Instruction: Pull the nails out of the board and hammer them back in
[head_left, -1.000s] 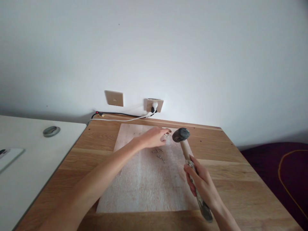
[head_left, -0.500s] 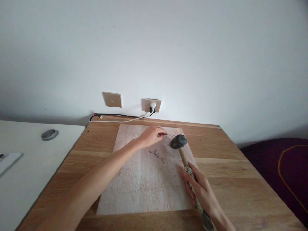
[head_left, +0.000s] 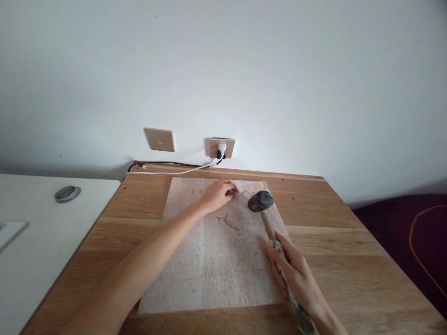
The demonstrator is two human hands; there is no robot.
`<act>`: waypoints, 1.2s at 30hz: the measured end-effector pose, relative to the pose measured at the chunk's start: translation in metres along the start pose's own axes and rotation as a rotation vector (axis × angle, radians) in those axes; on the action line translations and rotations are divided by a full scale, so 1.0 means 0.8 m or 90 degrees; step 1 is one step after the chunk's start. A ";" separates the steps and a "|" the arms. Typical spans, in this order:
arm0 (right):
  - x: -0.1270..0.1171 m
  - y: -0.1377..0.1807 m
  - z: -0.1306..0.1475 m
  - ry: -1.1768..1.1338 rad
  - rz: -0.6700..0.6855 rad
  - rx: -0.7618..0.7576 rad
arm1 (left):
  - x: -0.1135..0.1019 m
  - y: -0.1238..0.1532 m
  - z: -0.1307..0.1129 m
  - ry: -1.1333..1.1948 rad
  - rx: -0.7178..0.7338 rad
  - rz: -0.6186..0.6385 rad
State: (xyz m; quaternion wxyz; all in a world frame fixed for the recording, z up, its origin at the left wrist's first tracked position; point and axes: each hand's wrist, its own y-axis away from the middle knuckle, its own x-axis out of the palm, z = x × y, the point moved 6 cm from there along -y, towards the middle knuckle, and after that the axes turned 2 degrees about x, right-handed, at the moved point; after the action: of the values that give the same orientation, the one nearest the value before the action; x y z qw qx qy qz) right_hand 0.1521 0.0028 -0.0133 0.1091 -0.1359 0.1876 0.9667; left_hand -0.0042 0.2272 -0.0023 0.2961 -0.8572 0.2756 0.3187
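My right hand [head_left: 293, 265] is wrapped round the worn handle of a mallet [head_left: 261, 201] with a dark head. That head hovers over the far right part of a pale wooden board [head_left: 209, 270]. Near the board's far edge, my left hand [head_left: 220, 191] is closed, thumb and fingers pinched together; whatever is between the tips is too small to make out. Just right of those fingertips, thin nails [head_left: 243, 192] show beside the mallet head. A small heap of loose metal nails [head_left: 229, 223] lies mid-board, nearer me than my left hand.
The board lies on a wooden table [head_left: 335, 265]. Behind it, a white plug [head_left: 221, 148] sits in a wall socket, with cables [head_left: 174, 173] along the table's back edge. A white surface [head_left: 70, 232] at left carries a grey round object [head_left: 67, 193]. Dark purple fabric [head_left: 394, 232] is at right.
My left fingertips have drawn slightly left, away from the nails near the mallet head. The mallet stays raised in almost the same place. The view has shifted a little.
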 end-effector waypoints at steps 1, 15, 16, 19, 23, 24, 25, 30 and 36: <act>0.001 -0.002 0.003 0.002 0.001 -0.003 | 0.001 -0.001 0.001 0.001 -0.005 0.002; 0.031 -0.051 0.054 0.115 0.051 -0.092 | 0.004 0.002 0.016 0.118 -0.100 -0.019; 0.032 -0.051 0.052 0.117 0.054 -0.090 | 0.004 0.002 0.016 0.123 -0.099 -0.018; 0.030 -0.051 0.048 0.100 0.047 -0.085 | 0.004 0.001 0.016 0.122 -0.096 -0.020; 0.031 -0.053 0.044 0.093 0.061 -0.074 | 0.003 0.000 0.015 0.119 -0.094 -0.026; 0.032 -0.053 0.044 0.089 0.063 -0.072 | 0.003 0.000 0.015 0.124 -0.096 -0.023; 0.032 -0.053 0.045 0.085 0.061 -0.072 | 0.003 0.001 0.014 0.130 -0.097 -0.020; 0.036 -0.052 0.048 0.075 0.054 -0.072 | 0.002 0.001 0.012 0.123 -0.111 -0.017; 0.026 -0.030 0.035 0.050 0.059 -0.072 | -0.012 0.003 0.010 0.075 -0.072 -0.031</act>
State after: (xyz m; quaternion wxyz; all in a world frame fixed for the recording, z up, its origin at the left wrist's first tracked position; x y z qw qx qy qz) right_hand 0.1321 0.0389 -0.0024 0.0491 -0.1706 0.1430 0.9737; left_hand -0.0148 0.2338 -0.0014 0.2379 -0.8964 0.2530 0.2755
